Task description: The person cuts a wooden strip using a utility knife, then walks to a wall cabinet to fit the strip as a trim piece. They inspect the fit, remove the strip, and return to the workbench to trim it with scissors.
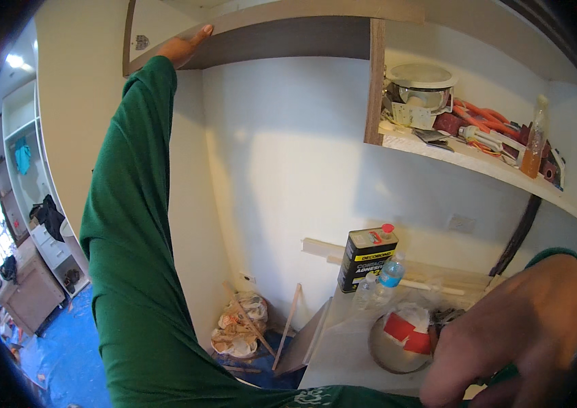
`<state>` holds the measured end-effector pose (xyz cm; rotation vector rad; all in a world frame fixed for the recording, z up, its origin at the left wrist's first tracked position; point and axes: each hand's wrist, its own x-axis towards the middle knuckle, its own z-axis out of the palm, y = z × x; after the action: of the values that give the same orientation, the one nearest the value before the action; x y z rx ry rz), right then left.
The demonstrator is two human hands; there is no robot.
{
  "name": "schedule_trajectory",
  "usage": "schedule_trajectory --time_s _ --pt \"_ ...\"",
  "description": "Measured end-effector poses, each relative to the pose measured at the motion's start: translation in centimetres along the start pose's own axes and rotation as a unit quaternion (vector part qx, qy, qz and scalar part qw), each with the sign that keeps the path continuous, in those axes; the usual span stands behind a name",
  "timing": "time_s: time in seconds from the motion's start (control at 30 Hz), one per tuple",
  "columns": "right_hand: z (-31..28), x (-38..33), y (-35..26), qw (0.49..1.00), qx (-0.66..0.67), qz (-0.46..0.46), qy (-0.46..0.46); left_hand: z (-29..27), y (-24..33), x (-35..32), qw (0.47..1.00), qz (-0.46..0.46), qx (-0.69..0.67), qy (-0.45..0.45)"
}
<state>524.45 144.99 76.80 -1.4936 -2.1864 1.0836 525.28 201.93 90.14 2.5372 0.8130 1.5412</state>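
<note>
My left arm, in a green sleeve, reaches up to a wall cabinet, and my left hand point(181, 50) grips the wooden lower edge point(275, 13) of it. One digit lies along the front of that edge; the other fingers are mostly hidden. My right hand point(506, 326) is close in at the lower right, its fingers curled downward. What it holds, if anything, is hidden. Just left of it, a round shallow container point(382, 350) with red and white pieces point(407, 331) inside stands on a pale worktop point(336, 347).
A black can point(363, 262) with a red cap and clear plastic bottles point(390, 272) stand on the worktop. The open shelf point(465, 153) at right holds a round lamp fitting point(424, 85), red hose and an amber bottle point(536, 146). Below are a filled plastic bag point(241, 326) and wood strips.
</note>
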Motion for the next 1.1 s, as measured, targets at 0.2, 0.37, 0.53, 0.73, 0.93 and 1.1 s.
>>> schedule_trajectory --time_s 0.2,0.37,0.53,0.73,0.93,1.1 --pt "1.2 -2.8 -1.1 1.0 -0.005 0.017 0.007 -0.5 -0.9 0.2 1.0 -0.012 -0.001 -0.013" --pt "1.2 -2.2 -1.2 0.999 0.021 0.024 0.019 1.0 -0.3 1.0 0.997 0.016 -0.067 -0.047" --pt "1.5 -1.7 -2.9 0.994 -0.074 0.021 0.08 3.0 0.6 2.5 0.984 0.1 -0.141 -0.036" --pt "0.9 -2.2 -2.3 0.957 -0.209 -0.007 0.199 1.0 -4.6 4.9 0.992 0.066 -0.098 -0.048" --pt "-0.1 -4.8 0.1 0.87 -0.321 0.024 0.373 0.9 -4.9 4.3 0.985 0.108 -0.129 -0.032" --pt "-2.1 -6.0 3.2 0.781 -0.375 0.074 0.494 0.5 -4.2 4.3 0.999 0.02 -0.038 -0.024"
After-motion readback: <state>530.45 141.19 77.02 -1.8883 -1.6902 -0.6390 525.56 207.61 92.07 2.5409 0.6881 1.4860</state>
